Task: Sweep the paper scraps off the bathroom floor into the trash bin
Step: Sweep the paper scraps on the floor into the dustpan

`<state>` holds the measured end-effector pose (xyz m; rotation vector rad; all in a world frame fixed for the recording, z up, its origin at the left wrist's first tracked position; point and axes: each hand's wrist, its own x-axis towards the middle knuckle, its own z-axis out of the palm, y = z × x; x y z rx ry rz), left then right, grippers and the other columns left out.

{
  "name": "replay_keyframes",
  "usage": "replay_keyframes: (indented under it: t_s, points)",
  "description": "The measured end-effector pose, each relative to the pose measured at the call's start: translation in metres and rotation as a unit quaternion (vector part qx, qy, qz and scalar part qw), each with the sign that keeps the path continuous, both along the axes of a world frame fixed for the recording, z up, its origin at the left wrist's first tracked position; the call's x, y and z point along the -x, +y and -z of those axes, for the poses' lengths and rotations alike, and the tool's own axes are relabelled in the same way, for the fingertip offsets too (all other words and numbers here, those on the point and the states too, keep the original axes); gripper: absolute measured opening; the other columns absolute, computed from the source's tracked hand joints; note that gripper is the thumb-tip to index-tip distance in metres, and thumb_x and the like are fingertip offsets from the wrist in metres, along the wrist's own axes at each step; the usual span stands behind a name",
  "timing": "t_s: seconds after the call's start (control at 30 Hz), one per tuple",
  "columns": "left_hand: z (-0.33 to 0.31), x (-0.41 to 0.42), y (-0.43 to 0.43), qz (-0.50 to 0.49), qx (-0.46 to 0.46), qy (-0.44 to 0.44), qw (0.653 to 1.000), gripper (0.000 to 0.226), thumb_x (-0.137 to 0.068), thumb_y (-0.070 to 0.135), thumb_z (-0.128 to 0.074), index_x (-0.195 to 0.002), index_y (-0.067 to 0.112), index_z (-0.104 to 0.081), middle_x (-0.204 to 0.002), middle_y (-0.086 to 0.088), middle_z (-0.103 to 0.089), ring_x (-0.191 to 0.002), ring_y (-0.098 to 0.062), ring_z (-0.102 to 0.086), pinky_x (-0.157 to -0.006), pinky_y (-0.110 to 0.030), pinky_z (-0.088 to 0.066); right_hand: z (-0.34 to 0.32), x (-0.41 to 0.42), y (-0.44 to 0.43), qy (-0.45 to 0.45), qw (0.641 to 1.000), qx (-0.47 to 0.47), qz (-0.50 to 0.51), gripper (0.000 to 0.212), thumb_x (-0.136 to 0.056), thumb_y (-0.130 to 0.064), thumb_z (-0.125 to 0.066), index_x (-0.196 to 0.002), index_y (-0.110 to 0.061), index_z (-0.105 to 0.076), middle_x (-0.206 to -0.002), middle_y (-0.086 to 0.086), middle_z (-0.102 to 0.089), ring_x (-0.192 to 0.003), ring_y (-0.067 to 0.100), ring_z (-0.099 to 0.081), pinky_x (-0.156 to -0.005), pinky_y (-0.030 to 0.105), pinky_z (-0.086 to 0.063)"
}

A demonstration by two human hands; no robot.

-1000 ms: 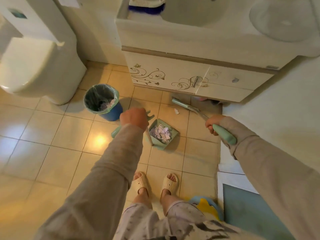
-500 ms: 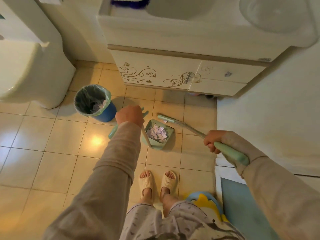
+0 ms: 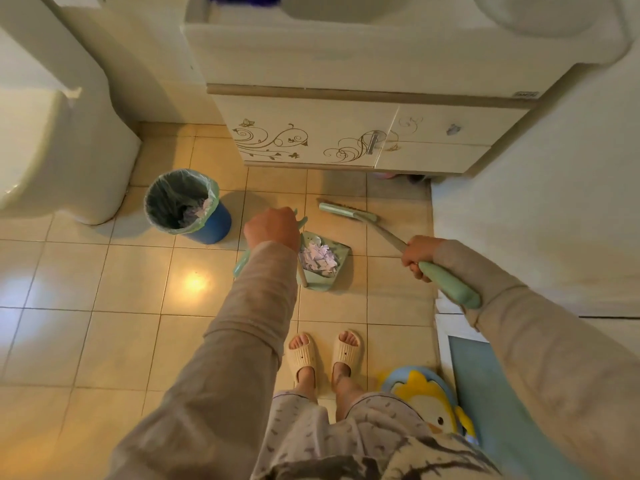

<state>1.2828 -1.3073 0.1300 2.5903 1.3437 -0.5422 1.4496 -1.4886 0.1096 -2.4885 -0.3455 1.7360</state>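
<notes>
Head view: loaded dustpan, bin to the left

Head camera looks down on both hands, each closed around a tool. The left hand (image 3: pixel 272 227) grips the dustpan handle, and the dustpan (image 3: pixel 320 260) below it sits on the floor holding a pile of paper scraps (image 3: pixel 317 257). The right hand (image 3: pixel 417 255) is clenched on the broom (image 3: pixel 347 212), whose long handle runs up-left to the head, lying just beyond the pan. The trash bin (image 3: pixel 187 206) stands to the left of the pan, nearer the left hand, with scraps already inside. Next, I judge, the pan must travel left and tip over the bin's rim.
</notes>
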Motion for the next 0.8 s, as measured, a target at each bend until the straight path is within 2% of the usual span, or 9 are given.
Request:
replay_keyframes:
  t_s: [0.1,0.33,0.4,0.5,0.57,0.63,0.7,0.73,0.8]
  points:
    - [0.001,0.0,0.003,0.0,-0.003,-0.001,1.0,0.019,-0.089,0.025,-0.063,-0.105,0.016,-0.065,-0.094,-0.006,-0.069,-0.09,-0.026,-0.066,-0.063,-0.029,-0.042,0.02,0.025,0.01,-0.031,0.998,0.03,-0.048,0.004,-0.088,-0.005,-0.044,-0.091,-0.004,-0.044,-0.052,0.007,-0.055,-0.05,0.017,-0.048,-0.049,0.025,-0.041]
    - [-0.002,-0.005,0.009,-0.009,0.005,0.0,1.0,0.018,-0.089,0.023,-0.062,-0.106,0.017,-0.065,-0.093,-0.005,-0.067,-0.091,-0.025,-0.065,-0.062,-0.029,-0.039,0.06,0.093,-0.039,0.002,0.995,0.071,-0.075,0.033,-0.088,-0.003,-0.046,-0.116,-0.011,-0.031,-0.068,0.007,-0.046,-0.053,0.017,-0.048,-0.046,0.026,-0.039]
    - [-0.004,-0.005,0.009,-0.002,0.005,0.005,1.0,0.017,-0.09,0.024,-0.061,-0.105,0.017,-0.065,-0.095,-0.005,-0.068,-0.09,-0.025,-0.065,-0.063,-0.03,-0.038,0.062,0.106,-0.055,0.024,0.998,0.052,-0.001,0.034,-0.087,-0.002,-0.043,-0.117,-0.012,-0.032,-0.064,0.009,-0.045,-0.048,0.018,-0.046,-0.042,0.027,-0.037]
    - [-0.006,0.001,0.014,-0.005,0.023,0.006,1.0,0.019,-0.091,0.026,-0.061,-0.106,0.016,-0.064,-0.096,-0.005,-0.067,-0.086,-0.024,-0.062,-0.063,-0.03,-0.038,0.053,0.116,-0.076,0.068,0.983,-0.003,0.171,0.026,-0.086,0.0,-0.042,-0.109,-0.011,-0.035,-0.054,0.008,-0.039,-0.036,0.015,-0.039,-0.038,0.019,-0.034]
    - [-0.008,0.005,0.021,-0.012,0.061,0.008,0.998,0.022,-0.091,0.028,-0.061,-0.109,0.015,-0.063,-0.097,-0.005,-0.066,-0.085,-0.023,-0.059,-0.065,-0.031,-0.04,0.043,0.122,-0.088,0.09,0.961,-0.036,0.26,0.026,-0.086,0.004,-0.041,-0.106,-0.011,-0.037,-0.05,0.007,-0.036,-0.029,0.012,-0.035,-0.036,0.014,-0.032]
    - [-0.014,0.009,0.03,-0.037,0.133,0.009,0.99,0.026,-0.09,0.029,-0.062,-0.111,0.013,-0.06,-0.095,-0.007,-0.063,-0.089,-0.025,-0.059,-0.073,-0.033,-0.046,0.034,0.129,-0.097,0.103,0.941,-0.058,0.316,0.024,-0.085,0.008,-0.04,-0.102,-0.01,-0.039,-0.047,0.006,-0.034,-0.026,0.011,-0.032,-0.036,0.012,-0.03]
    - [-0.017,0.02,0.037,-0.1,0.237,0.003,0.966,0.024,-0.089,0.029,-0.064,-0.102,0.009,-0.059,-0.087,-0.009,-0.06,-0.094,-0.029,-0.063,-0.087,-0.037,-0.05,0.028,0.136,-0.103,0.112,0.925,-0.076,0.356,0.02,-0.085,0.01,-0.038,-0.09,-0.009,-0.04,-0.045,0.006,-0.032,-0.025,0.011,-0.031,-0.036,0.011,-0.029]
    - [-0.017,0.029,0.039,-0.146,0.284,0.001,0.948,0.025,-0.089,0.028,-0.065,-0.092,0.006,-0.056,-0.082,-0.01,-0.058,-0.091,-0.031,-0.064,-0.089,-0.038,-0.05,0.025,0.139,-0.105,0.111,0.918,-0.083,0.372,0.02,-0.085,0.01,-0.037,-0.083,-0.009,-0.038,-0.043,0.005,-0.033,-0.025,0.011,-0.031,-0.036,0.011,-0.029]
    - [-0.012,0.055,0.04,-0.261,0.351,-0.009,0.899,0.038,-0.085,0.03,-0.068,-0.075,-0.003,-0.052,-0.073,-0.013,-0.053,-0.074,-0.029,-0.058,-0.08,-0.035,-0.047,0.024,0.143,-0.108,0.104,0.909,-0.093,0.392,0.023,-0.085,0.011,-0.036,-0.075,-0.009,-0.036,-0.039,0.004,-0.034,-0.025,0.01,-0.03,-0.035,0.01,-0.028]
